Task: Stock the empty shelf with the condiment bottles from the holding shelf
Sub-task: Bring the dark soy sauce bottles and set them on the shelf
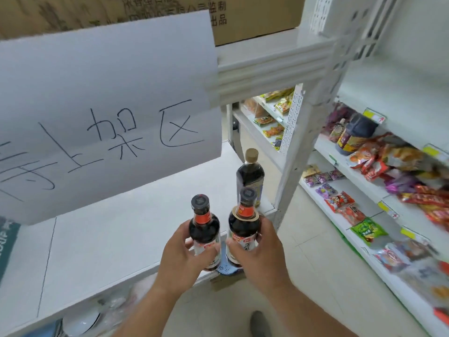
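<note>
Bottles (204, 229) gripped at shelf (102, 242) front edge.

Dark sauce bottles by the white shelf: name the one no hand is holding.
The taller tan-capped bottle stands free on the shelf; the two grey-capped ones are gripped by the left hand and right hand.

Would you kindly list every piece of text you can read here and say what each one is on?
"上架区", after a cut-off character: handwritten white paper sign.
"监制" and "出品": brown cardboard box.
"OUP", partial: teal item at the left edge.
Too blurred: labels of both small dark glass bottles, snack packets, yellow price tags.
</note>
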A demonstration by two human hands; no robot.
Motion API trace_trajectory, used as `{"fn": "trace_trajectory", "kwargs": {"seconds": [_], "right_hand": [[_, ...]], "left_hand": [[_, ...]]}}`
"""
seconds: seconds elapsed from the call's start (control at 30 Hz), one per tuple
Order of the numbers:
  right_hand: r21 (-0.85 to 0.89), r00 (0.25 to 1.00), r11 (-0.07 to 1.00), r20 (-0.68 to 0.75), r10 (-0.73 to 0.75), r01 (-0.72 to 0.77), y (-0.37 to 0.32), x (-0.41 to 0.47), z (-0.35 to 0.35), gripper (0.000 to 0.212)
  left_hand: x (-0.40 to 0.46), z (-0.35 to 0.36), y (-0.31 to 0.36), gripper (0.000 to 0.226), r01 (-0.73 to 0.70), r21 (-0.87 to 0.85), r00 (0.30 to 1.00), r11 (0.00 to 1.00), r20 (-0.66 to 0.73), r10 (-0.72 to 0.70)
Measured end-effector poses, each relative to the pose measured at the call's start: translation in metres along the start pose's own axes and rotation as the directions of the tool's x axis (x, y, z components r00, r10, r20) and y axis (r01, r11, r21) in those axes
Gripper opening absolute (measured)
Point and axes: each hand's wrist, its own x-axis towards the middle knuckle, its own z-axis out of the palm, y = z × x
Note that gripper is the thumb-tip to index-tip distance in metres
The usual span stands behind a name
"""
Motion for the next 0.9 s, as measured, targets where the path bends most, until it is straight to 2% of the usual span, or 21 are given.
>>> {"fn": "trace_trajectory", "kwargs": {"seconds": [0.2, 0.4, 0.57, 0.77, 0.9], "right_hand": [[0.000, 0.961, 1.000, -0.276, 0.010, -0.010, -0.004, -0.048, -0.071, 0.063], [0.054, 0.859, 0.998, -0.509, 0.063, -0.041, 0.002, -0.094, -0.157, 0.066], [0.075, 0.769, 0.995, -0.632, 0.093, -0.058, 0.011, -0.130, -0.233, 0.061], [0.089, 0.640, 0.992, -0.758, 0.125, -0.089, 0.044, -0.166, -0.319, 0.068], [0.080, 0.578, 0.988, -0.804, 0.141, -0.129, 0.060, -0.187, -0.376, 0.063]], "left_hand": [[-0.009, 0.049, 0.034, 0.053, -0.085, -0.010, 0.964, 0.996, 0.251, 0.085], [-0.024, 0.131, 0.086, 0.048, -0.201, -0.083, 0.856, 0.976, 0.470, 0.217], [-0.044, 0.213, 0.120, 0.050, -0.280, -0.112, 0.758, 0.953, 0.583, 0.292], [-0.076, 0.316, 0.152, 0.043, -0.317, -0.134, 0.624, 0.939, 0.717, 0.313], [-0.099, 0.380, 0.170, 0.044, -0.348, -0.135, 0.572, 0.928, 0.754, 0.324]]}}
